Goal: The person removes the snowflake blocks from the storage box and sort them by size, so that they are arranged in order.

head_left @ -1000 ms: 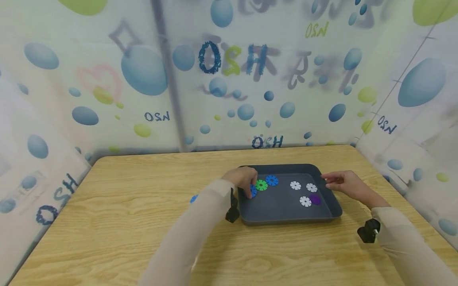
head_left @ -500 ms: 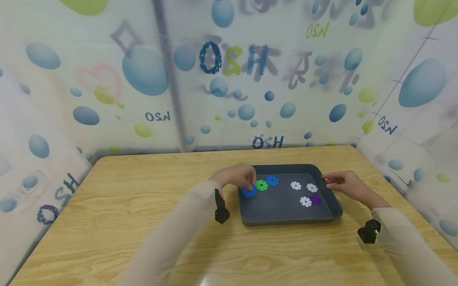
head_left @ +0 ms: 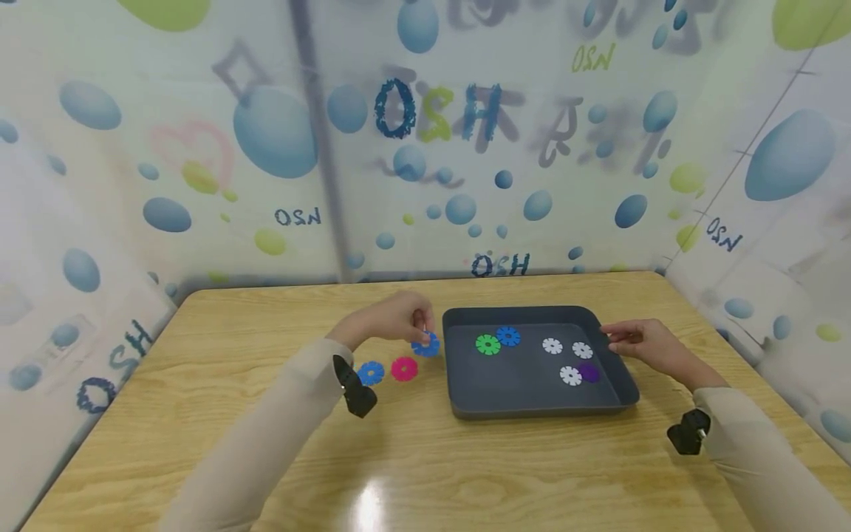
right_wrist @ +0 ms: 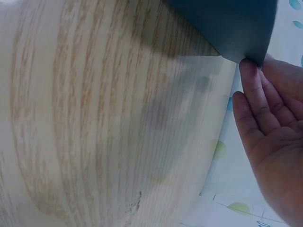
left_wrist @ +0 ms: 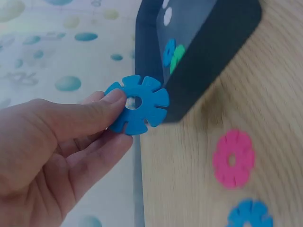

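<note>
My left hand [head_left: 395, 318] pinches a blue notched plastic disc [left_wrist: 152, 99] between thumb and fingers, just left of the tray. On the table below it lie a pink disc [head_left: 404, 369] and another blue disc [head_left: 371, 373]. The dark grey tray [head_left: 515, 388] holds a green disc [head_left: 488, 344] touching a blue disc [head_left: 509, 336], several white discs [head_left: 552, 346], and a purple disc [head_left: 589, 372]. At the tray's right side, my right hand [head_left: 641, 343] grips the rim, thumb on one face of the wall and fingers [right_wrist: 253, 82] on the other.
A wooden table [head_left: 412, 458] bears everything. Behind it hangs a patterned curtain [head_left: 372, 185] with blue and green spots, and similar cloth rises on both sides. The tray's raised wall [head_left: 447, 362] stands between the left hand and the discs inside.
My left hand has lifted a blue disc from the tray's left part and carried it leftward over the rim. The pink and blue table discs are now uncovered. My right hand stays put.
</note>
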`<state>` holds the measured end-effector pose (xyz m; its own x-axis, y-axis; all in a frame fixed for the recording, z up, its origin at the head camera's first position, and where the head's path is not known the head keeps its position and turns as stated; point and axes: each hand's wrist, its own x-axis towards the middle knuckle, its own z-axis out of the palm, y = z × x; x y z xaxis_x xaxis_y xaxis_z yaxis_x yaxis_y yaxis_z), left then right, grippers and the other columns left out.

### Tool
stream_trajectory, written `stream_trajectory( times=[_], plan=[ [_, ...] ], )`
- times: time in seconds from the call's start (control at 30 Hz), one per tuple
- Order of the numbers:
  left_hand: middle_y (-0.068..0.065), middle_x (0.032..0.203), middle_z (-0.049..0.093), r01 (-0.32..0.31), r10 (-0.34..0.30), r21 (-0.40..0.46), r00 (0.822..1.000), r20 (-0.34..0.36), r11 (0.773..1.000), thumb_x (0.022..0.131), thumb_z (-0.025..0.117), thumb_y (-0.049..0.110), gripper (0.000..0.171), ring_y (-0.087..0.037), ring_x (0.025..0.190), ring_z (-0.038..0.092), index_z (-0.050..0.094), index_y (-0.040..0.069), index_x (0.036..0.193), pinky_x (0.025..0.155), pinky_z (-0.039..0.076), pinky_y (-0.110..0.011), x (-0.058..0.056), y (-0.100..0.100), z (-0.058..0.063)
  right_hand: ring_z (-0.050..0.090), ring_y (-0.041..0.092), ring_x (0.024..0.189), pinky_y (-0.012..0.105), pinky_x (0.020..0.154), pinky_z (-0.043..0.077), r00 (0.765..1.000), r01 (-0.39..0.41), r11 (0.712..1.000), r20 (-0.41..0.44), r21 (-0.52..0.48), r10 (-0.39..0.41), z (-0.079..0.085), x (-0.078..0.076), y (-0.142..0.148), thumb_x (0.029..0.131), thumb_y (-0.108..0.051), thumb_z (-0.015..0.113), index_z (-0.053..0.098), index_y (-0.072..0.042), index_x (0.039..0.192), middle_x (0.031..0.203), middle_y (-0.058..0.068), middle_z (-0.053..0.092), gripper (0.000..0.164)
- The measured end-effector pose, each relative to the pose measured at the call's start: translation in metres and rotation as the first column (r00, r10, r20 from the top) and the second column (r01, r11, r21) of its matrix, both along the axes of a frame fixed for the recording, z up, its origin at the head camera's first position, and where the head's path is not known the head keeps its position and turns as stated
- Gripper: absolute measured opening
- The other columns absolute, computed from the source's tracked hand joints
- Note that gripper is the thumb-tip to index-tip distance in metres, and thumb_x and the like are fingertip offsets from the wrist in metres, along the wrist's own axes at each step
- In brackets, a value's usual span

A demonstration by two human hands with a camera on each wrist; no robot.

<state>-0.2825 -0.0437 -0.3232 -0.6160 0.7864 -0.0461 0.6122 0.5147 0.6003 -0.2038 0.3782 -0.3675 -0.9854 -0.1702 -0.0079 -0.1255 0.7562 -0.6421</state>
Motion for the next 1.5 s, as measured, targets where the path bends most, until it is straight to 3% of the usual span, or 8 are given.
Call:
stream_trajectory(
  times=[0.13,0.5,0.7,0.97,1.23,1.5],
  plan=[
    [0.0,0.067,0.055,-0.042,0.042,-0.029,0.999,0.005,0.999,0.079,0.071,0.004,0.01,-0.011,0.059,0.05,0.061,0.005,0.079,0.057,0.045,-0.025,0.0,-0.027,0.001,0.059,0.028,0.089,0.03,0.07,0.051,1.0,-0.001,1.0,-0.006,0.003,0.001,0.0,0.0,0.001,0.087,-0.007,0.062,0.053,0.012,0.119,0.107,0.025,0.059,0.038],
    [-0.002,0.067,0.056,-0.14,0.155,-0.118,0.978,0.139,0.983,0.079,0.069,0.002,0.007,-0.011,0.057,0.052,0.062,0.001,0.08,0.057,0.048,-0.027,0.001,-0.091,-0.01,0.059,0.025,0.088,0.029,0.07,0.051,1.0,0.002,1.0,-0.005,0.016,-0.002,-0.006,0.0,0.005,0.087,-0.008,0.062,0.054,0.011,0.119,0.105,0.023,0.06,0.038],
    [-0.004,0.073,0.058,-0.164,0.189,-0.138,0.963,0.193,0.977,0.079,0.069,0.002,0.008,-0.012,0.061,0.054,0.062,0.0,0.083,0.059,0.048,-0.028,0.005,-0.108,-0.015,0.059,0.026,0.088,0.028,0.069,0.051,1.0,0.002,1.0,-0.013,0.009,-0.002,-0.004,0.001,0.004,0.087,-0.007,0.062,0.054,0.012,0.119,0.106,0.025,0.06,0.038],
    [-0.005,0.079,0.058,-0.232,0.266,-0.148,0.923,0.279,0.961,0.081,0.068,0.002,0.01,-0.012,0.066,0.054,0.061,-0.002,0.086,0.063,0.05,-0.03,0.01,-0.12,-0.028,0.06,0.026,0.088,0.027,0.068,0.051,1.0,-0.013,1.0,-0.017,-0.002,0.013,-0.002,0.001,0.002,0.087,-0.005,0.061,0.053,0.012,0.12,0.105,0.024,0.06,0.038],
    [-0.002,0.078,0.061,-0.211,0.238,-0.158,0.954,0.18,0.965,0.077,0.072,0.003,0.01,-0.011,0.069,0.054,0.065,-0.002,0.083,0.063,0.046,-0.026,0.009,-0.125,-0.037,0.059,0.027,0.088,0.028,0.069,0.051,1.0,-0.003,1.0,-0.016,0.001,0.003,-0.003,0.001,0.002,0.087,-0.005,0.061,0.053,0.011,0.119,0.104,0.024,0.06,0.037],
    [-0.004,0.081,0.063,-0.199,0.218,-0.134,0.964,0.15,0.971,0.077,0.072,0.003,0.01,-0.013,0.074,0.058,0.066,-0.003,0.084,0.068,0.049,-0.028,0.01,-0.123,-0.042,0.06,0.028,0.088,0.029,0.069,0.051,1.0,-0.006,1.0,-0.012,-0.003,0.006,-0.001,0.002,0.0,0.087,-0.005,0.061,0.053,0.011,0.12,0.105,0.024,0.06,0.037]
  ],
)
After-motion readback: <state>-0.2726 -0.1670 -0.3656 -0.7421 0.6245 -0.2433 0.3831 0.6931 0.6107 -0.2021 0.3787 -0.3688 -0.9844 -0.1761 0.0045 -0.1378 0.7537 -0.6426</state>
